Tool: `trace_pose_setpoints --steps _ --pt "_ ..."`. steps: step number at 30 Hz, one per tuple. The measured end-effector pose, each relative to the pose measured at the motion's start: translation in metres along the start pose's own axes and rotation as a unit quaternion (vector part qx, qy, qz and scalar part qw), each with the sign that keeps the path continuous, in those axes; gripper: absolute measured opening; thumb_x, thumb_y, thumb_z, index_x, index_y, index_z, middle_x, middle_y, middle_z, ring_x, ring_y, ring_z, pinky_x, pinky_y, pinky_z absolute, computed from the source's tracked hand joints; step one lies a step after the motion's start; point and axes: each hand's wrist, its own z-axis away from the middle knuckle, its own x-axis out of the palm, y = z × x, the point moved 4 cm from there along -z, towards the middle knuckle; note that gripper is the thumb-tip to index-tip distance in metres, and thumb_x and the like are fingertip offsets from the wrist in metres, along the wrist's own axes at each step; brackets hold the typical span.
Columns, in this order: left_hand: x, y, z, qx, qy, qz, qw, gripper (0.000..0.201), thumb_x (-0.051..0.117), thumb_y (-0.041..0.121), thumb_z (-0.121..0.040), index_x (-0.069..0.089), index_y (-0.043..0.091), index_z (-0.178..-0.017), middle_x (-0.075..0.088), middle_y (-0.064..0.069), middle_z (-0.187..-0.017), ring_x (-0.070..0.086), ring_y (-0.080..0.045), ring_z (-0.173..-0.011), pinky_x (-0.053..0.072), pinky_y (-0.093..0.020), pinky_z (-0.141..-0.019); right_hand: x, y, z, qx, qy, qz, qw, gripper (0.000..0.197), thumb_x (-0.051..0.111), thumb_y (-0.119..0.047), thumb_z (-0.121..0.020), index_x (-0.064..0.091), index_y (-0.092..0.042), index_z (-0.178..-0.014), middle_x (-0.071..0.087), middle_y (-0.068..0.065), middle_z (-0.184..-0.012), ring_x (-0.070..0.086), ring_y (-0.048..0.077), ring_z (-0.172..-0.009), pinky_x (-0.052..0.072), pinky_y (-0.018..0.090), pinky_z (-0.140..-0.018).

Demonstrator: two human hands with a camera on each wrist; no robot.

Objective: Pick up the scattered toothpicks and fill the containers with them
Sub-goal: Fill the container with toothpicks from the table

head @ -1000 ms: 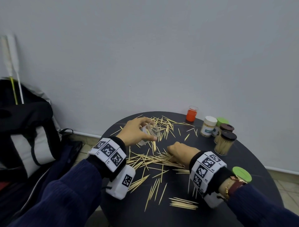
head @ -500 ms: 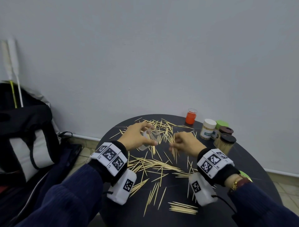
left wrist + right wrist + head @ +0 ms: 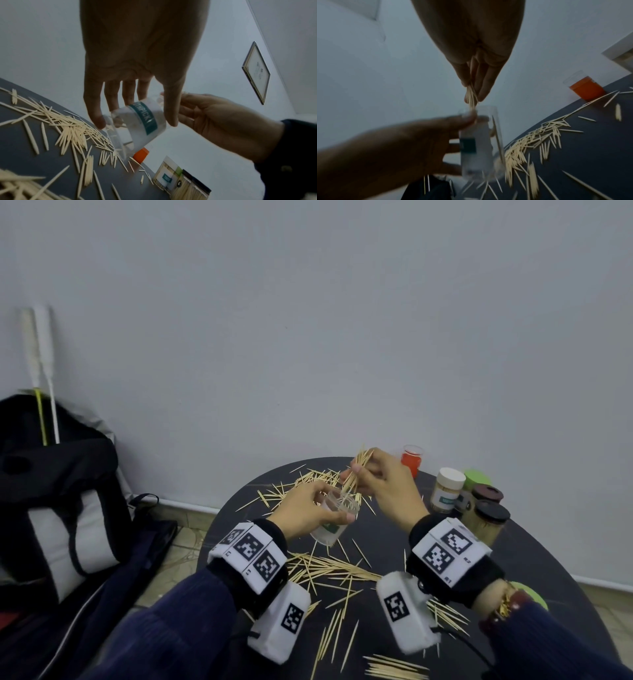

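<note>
My left hand [image 3: 308, 510] grips a clear plastic toothpick container [image 3: 334, 520] with a teal label [image 3: 145, 119], held tilted above the dark round table [image 3: 534, 556]. My right hand [image 3: 383, 481] pinches a bundle of toothpicks [image 3: 356, 474], their lower ends dipping into the container's open mouth. In the right wrist view the bundle [image 3: 471, 97] hangs from the fingertips just over the container [image 3: 479, 146]. Many loose toothpicks [image 3: 329, 568] lie scattered over the table.
At the table's far right stand an orange-based container [image 3: 412, 460], a white-lidded jar [image 3: 447, 491], a green-lidded one [image 3: 478, 479] and two dark-lidded jars [image 3: 486, 520] full of toothpicks. A green lid [image 3: 529, 594] lies near my right wrist. A black bag [image 3: 58, 494] sits on the left.
My right hand left the table with a bundle of toothpicks and rose over the container. My left hand lifted the container and tilted it toward the bundle.
</note>
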Motion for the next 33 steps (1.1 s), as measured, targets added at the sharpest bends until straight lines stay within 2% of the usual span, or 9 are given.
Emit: trace_pose_setpoints --steps 4,10,16,21,24,25,28,31,33 --pt "-0.002 0.001 0.001 -0.004 0.003 0.018 1.000 0.056 0.078 0.034 -0.072 0.054 0.019 -0.120 0.061 -0.002 -0.114 0.057 -0.017 -0.105 0.047 -0.029 -0.086 0.009 0.008 0.007 -0.010 0.000 0.052 0.999 0.010 0.055 -0.013 -0.092 0.056 -0.004 -0.096 0.072 0.001 -0.089 0.068 0.007 -0.082 0.054 0.025 -0.078" --pt "-0.006 -0.006 0.004 -0.010 0.001 0.059 0.998 0.054 0.078 0.030 -0.073 0.056 0.018 -0.121 0.062 -0.001 -0.109 0.058 -0.016 -0.102 0.048 -0.030 -0.080 0.018 0.008 0.012 -0.010 -0.006 0.015 1.000 0.006 0.055 -0.012 -0.092 0.054 -0.011 -0.097 0.069 -0.007 -0.087 0.063 -0.004 -0.081 0.050 0.009 -0.070" --pt "-0.012 -0.008 0.006 -0.019 0.009 0.070 0.997 0.053 0.079 0.030 -0.073 0.057 0.021 -0.120 0.062 -0.001 -0.106 0.058 -0.016 -0.102 0.049 -0.030 -0.080 0.022 0.006 0.012 -0.015 -0.002 -0.014 1.000 0.006 0.058 -0.010 -0.090 0.057 -0.013 -0.095 0.070 -0.001 -0.091 0.065 -0.001 -0.083 0.051 0.010 -0.068" --pt "-0.017 -0.009 0.007 -0.010 0.014 0.075 0.997 0.049 0.079 0.030 -0.072 0.059 0.021 -0.116 0.063 -0.001 -0.105 0.058 -0.013 -0.097 0.048 -0.024 -0.073 0.026 0.007 0.010 -0.016 0.014 -0.028 0.999 0.007 0.057 -0.011 -0.091 0.058 -0.012 -0.098 0.070 0.001 -0.097 0.065 0.004 -0.092 0.051 0.013 -0.077" --pt "-0.029 -0.014 0.007 -0.017 0.036 0.081 0.996 0.052 0.080 0.034 -0.069 0.061 0.022 -0.115 0.064 0.001 -0.106 0.060 -0.014 -0.099 0.050 -0.027 -0.081 0.025 0.009 0.007 -0.007 0.045 0.001 0.999 0.007 0.053 -0.013 -0.093 0.056 -0.014 -0.100 0.067 0.003 -0.102 0.062 0.012 -0.097 0.051 0.024 -0.085" --pt "-0.034 -0.017 0.007 -0.021 0.045 0.082 0.995 0.053 0.080 0.036 -0.068 0.061 0.022 -0.116 0.064 0.000 -0.107 0.061 -0.015 -0.100 0.050 -0.028 -0.083 0.024 0.011 0.006 0.002 0.045 0.031 0.998 0.008 0.054 -0.014 -0.093 0.056 -0.014 -0.100 0.065 0.003 -0.104 0.060 0.012 -0.095 0.049 0.020 -0.082" --pt "-0.050 -0.026 0.009 -0.036 0.072 0.096 0.992 0.057 0.080 0.033 -0.068 0.059 0.018 -0.119 0.063 -0.005 -0.112 0.061 -0.021 -0.103 0.051 -0.037 -0.091 0.036 0.016 0.007 0.048 -0.100 0.196 0.974 0.028 0.062 -0.020 -0.089 0.053 -0.011 -0.114 0.058 0.004 -0.113 0.054 0.011 -0.098 0.042 0.009 -0.074" --pt "-0.066 -0.032 0.014 -0.043 0.100 0.109 0.988 0.058 0.080 0.027 -0.068 0.058 0.013 -0.120 0.064 -0.009 -0.112 0.061 -0.023 -0.103 0.051 -0.034 -0.089 0.059 0.024 0.025 0.083 -0.340 0.352 0.868 0.080 0.075 -0.034 -0.076 0.032 -0.014 -0.141 0.038 0.004 -0.143 0.039 0.019 -0.130 0.036 0.029 -0.106" --pt "-0.075 -0.037 0.019 -0.044 0.109 0.118 0.986 0.058 0.081 0.025 -0.068 0.058 0.011 -0.120 0.064 -0.010 -0.111 0.062 -0.023 -0.102 0.051 -0.032 -0.086 0.074 0.025 0.040 0.094 -0.430 0.376 0.815 0.103 0.079 -0.038 -0.070 0.015 -0.019 -0.148 0.021 0.002 -0.154 0.023 0.020 -0.140 0.024 0.037 -0.115"
